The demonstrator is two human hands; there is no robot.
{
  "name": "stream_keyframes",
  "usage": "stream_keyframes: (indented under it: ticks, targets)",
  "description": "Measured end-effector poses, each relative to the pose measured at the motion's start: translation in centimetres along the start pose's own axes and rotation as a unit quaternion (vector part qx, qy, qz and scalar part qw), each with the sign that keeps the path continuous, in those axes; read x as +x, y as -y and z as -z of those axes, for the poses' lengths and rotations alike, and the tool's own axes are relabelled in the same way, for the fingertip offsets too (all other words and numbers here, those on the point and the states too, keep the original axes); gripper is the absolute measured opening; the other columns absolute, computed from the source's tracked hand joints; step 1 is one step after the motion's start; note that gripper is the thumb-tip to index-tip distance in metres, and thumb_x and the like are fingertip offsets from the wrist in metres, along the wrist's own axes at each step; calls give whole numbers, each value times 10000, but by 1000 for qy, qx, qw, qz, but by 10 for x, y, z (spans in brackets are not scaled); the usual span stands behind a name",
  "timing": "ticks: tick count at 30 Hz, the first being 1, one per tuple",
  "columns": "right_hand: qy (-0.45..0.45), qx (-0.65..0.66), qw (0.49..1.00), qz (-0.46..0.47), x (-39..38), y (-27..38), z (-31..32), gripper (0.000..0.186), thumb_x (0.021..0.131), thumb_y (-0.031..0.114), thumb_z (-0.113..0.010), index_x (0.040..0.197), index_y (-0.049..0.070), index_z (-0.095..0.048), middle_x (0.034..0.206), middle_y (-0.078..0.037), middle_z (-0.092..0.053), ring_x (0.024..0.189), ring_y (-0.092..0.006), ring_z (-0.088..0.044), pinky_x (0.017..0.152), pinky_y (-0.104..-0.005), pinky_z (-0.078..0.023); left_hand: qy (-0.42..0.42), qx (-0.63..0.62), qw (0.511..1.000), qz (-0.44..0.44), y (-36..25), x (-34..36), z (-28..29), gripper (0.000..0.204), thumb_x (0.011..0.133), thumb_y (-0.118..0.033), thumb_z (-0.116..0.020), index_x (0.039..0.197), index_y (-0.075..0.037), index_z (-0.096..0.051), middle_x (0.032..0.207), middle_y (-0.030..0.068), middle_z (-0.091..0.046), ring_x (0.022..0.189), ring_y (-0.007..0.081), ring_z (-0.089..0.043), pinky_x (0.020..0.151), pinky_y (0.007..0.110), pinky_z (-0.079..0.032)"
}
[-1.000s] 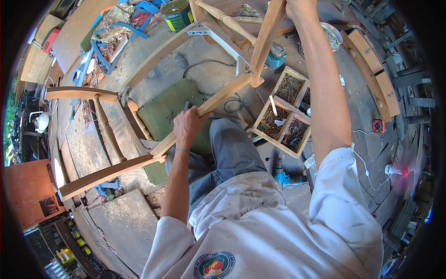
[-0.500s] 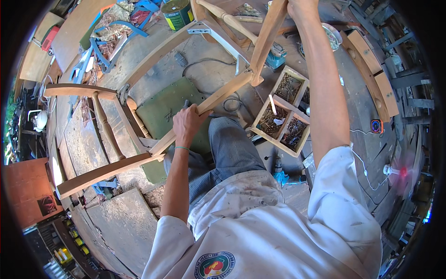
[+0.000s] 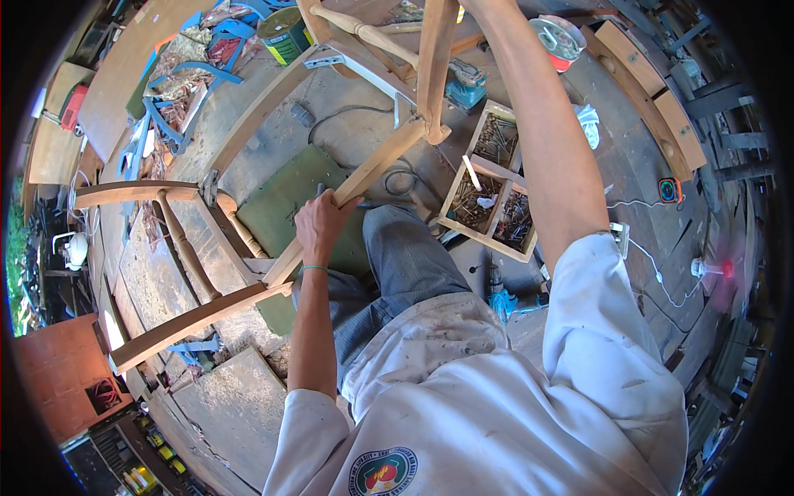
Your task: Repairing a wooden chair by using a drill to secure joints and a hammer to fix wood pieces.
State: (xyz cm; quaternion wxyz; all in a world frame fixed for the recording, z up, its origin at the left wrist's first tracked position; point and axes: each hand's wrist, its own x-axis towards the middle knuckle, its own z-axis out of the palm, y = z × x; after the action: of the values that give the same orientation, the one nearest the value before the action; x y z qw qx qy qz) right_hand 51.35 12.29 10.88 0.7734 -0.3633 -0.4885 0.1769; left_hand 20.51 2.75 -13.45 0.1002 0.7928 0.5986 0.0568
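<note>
A wooden chair frame with turned spindles lies tilted across my lap and the floor. My left hand is closed round its long rail, just above my knee. Beside those fingers shows the dark end of a tool, whose kind I cannot make out. At the top edge, my right hand is by the upper end of the frame's upright post. Most of that hand is cut off, and its fingers are hidden. A metal bracket sits at a far joint of the frame.
Right of my knee stands a divided wooden box of nails and screws. A green board lies under the frame. Farther off are a teal power sander, a green can and blue scraps. A drill lies by my hip.
My view has shifted a little, so most things sit slightly further left. My right hand has slipped further out past the top edge. The left hand keeps its grip on the rail.
</note>
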Motion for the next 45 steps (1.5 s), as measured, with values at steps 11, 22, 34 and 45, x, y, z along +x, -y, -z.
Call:
stream_keyframes:
  ticks: [11, 22, 34, 45]
  targets:
    - [65, -236, 969, -29, -127, -24, 162, 462, 880, 370, -719, 1184, 46, -591, 931, -74, -635, 828, -155, -591, 739, -341, -494, -1, 23, 1000, 6, 5, -1, 8, 584, 756, -648, -704, 843, -70, -689, 750, 151, -689, 752, 362, -677, 683, 447, -530]
    - [24, -353, 839, -413, -435, -22, 213, 179, 925, 140, -655, 1076, 43, -661, 831, -44, -680, 678, -93, -596, 645, -266, -503, 38, -95, 995, 1, 15, 5, 16, 573, 798, -600, -699, 948, -47, -699, 811, 143, -707, 816, 295, -692, 734, 400, -530]
    - [242, -352, 767, -479, -490, 8, 207, 121, 920, 53, -619, 1027, 5, -649, 833, -123, -684, 719, -172, -674, 626, -303, -530, -154, -449, 859, 190, 116, 2, 26, 345, 953, -309, -626, 1096, -2, -691, 935, 102, -725, 881, 192, -688, 795, 314, -534]
    - [246, -321, 816, -414, -378, -83, 97, 129, 942, 72, -594, 1031, -8, -643, 858, -123, -662, 714, -211, -649, 651, -322, -523, 170, -56, 973, 147, 186, 79, -78, 192, 787, -108, -646, 936, -31, -739, 967, 231, -703, 923, 397, -685, 828, 440, -556]
